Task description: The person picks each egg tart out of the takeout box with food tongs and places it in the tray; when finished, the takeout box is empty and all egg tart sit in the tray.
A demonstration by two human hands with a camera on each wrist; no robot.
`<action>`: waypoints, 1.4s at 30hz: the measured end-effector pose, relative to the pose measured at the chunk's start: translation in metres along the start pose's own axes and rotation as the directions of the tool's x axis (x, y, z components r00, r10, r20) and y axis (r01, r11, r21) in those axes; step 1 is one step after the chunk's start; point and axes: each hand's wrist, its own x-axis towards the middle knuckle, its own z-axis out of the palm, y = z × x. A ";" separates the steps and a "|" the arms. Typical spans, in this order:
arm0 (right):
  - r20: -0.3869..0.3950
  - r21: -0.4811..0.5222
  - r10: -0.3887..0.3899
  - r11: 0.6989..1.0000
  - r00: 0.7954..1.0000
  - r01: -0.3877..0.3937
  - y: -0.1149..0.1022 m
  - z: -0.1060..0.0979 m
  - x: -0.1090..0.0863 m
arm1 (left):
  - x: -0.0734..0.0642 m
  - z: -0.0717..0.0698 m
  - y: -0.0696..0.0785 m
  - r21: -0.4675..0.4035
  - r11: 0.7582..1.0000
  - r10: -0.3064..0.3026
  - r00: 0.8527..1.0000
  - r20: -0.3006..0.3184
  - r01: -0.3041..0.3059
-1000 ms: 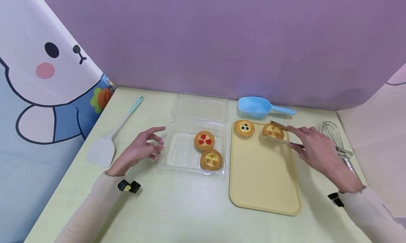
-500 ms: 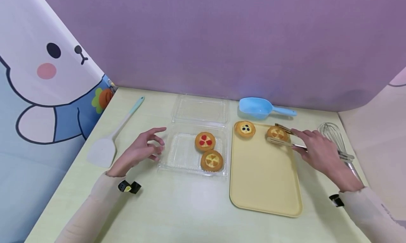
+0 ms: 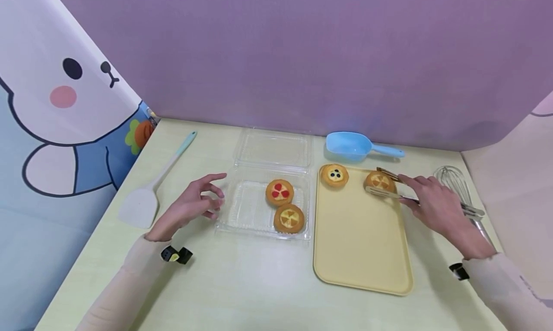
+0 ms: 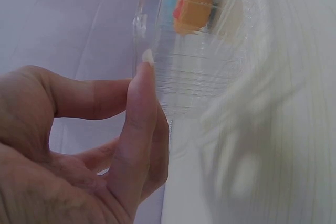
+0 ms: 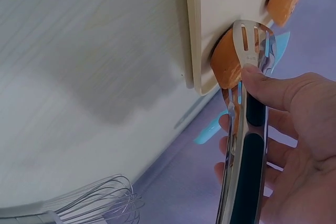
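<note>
My right hand (image 3: 434, 201) grips metal tongs (image 5: 247, 129) with dark handle inlays. Their slotted ends stand on either side of an egg tart with brown wedge topping (image 3: 380, 181) at the far right of the yellow tray (image 3: 360, 244). A tart with dark berries (image 3: 334, 176) sits at the tray's far left corner. My left hand (image 3: 190, 204), fingers loosely bent and holding nothing, hovers left of the clear plastic box (image 3: 246, 204). Inside that box lie a tart with red topping (image 3: 279, 193) and another wedge-topped tart (image 3: 289, 218), touching each other.
The box's lid (image 3: 274, 148) lies folded back behind it. A blue scoop (image 3: 347, 146) is behind the tray, and a whisk (image 3: 453, 182) lies to the right. On the left rests a white spatula (image 3: 140, 204). A purple backdrop (image 3: 276, 57) rises behind the table.
My right hand and the tongs have shifted slightly right and nearer, with the wedge-topped tart between their ends moving slightly right too. The left hand has stayed in place.
</note>
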 end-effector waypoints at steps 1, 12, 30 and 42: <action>0.003 0.000 0.003 1.000 1.000 -0.003 0.000 0.000 0.000 | 0.000 0.000 0.000 0.000 1.000 -0.001 1.000 0.000 0.001; -0.004 0.007 -0.004 1.000 1.000 0.004 0.002 0.001 0.000 | 0.000 0.000 -0.002 0.006 1.000 -0.003 1.000 -0.010 0.003; 0.023 0.022 0.020 1.000 1.000 -0.021 0.001 0.000 -0.001 | 0.001 0.000 -0.002 0.020 1.000 -0.010 1.000 -0.010 0.010; -0.006 0.028 -0.004 1.000 1.000 0.004 -0.001 -0.006 0.000 | 0.000 0.000 -0.001 0.023 1.000 -0.004 1.000 -0.006 0.004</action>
